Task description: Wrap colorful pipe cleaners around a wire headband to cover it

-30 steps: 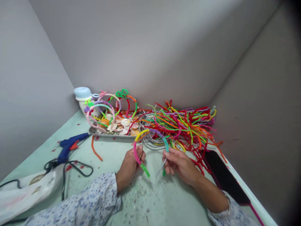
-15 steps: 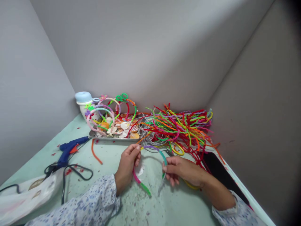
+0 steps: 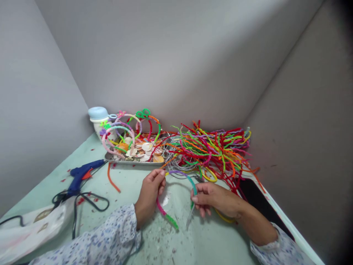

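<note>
Between my hands arches a headband wrapped in coloured pipe cleaner (image 3: 178,172), running yellow, purple and teal across the top. My left hand (image 3: 152,189) pinches its left side, and a pink and green end hangs below those fingers. On the right side, my right hand (image 3: 208,198) is closed around the teal part. Below its fingers a bare grey end sticks down, with a bit of green beside it. Just behind my right hand lie the yellow handles of a tool, perhaps pliers (image 3: 211,175), partly hidden.
A metal tray (image 3: 132,162) of shells holds several finished headbands (image 3: 118,129). Right of it lies a heap of pipe cleaners (image 3: 212,147). A blue glue gun (image 3: 79,176) with its cord, a white bottle (image 3: 99,119), a plastic bag (image 3: 35,228) and a black flat object (image 3: 256,198) surround the workspace.
My hands stay almost where they were, still holding the headband. The right hand and the headband's lower ends have shifted very slightly to the right.
</note>
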Demonstrator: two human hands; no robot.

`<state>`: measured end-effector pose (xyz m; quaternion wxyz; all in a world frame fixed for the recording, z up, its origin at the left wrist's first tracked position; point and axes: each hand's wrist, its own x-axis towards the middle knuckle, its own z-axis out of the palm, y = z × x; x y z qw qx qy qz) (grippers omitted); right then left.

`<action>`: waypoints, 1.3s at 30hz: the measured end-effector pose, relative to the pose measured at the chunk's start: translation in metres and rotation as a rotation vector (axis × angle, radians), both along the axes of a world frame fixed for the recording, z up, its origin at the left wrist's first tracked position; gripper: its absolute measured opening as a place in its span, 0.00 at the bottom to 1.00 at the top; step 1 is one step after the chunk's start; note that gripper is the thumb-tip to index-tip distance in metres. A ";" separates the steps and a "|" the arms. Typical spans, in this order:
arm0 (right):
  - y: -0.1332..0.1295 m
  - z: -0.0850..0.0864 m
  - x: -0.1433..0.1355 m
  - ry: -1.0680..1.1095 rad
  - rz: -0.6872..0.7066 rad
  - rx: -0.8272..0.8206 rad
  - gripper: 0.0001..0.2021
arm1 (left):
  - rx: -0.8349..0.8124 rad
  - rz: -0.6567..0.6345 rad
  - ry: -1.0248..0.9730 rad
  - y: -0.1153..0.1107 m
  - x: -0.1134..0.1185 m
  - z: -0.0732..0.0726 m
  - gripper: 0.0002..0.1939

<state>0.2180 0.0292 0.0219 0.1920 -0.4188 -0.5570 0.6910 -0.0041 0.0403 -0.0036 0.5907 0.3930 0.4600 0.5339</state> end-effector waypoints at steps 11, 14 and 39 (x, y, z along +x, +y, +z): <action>0.002 -0.002 -0.002 -0.213 0.059 0.011 0.13 | 0.046 -0.016 0.064 0.000 0.002 -0.001 0.15; 0.008 0.007 0.002 -0.424 0.088 0.217 0.11 | 0.034 -0.018 0.082 0.001 0.003 0.000 0.15; 0.124 0.073 0.037 -1.065 -0.449 1.221 0.11 | 0.003 -0.062 0.128 0.000 0.004 0.000 0.14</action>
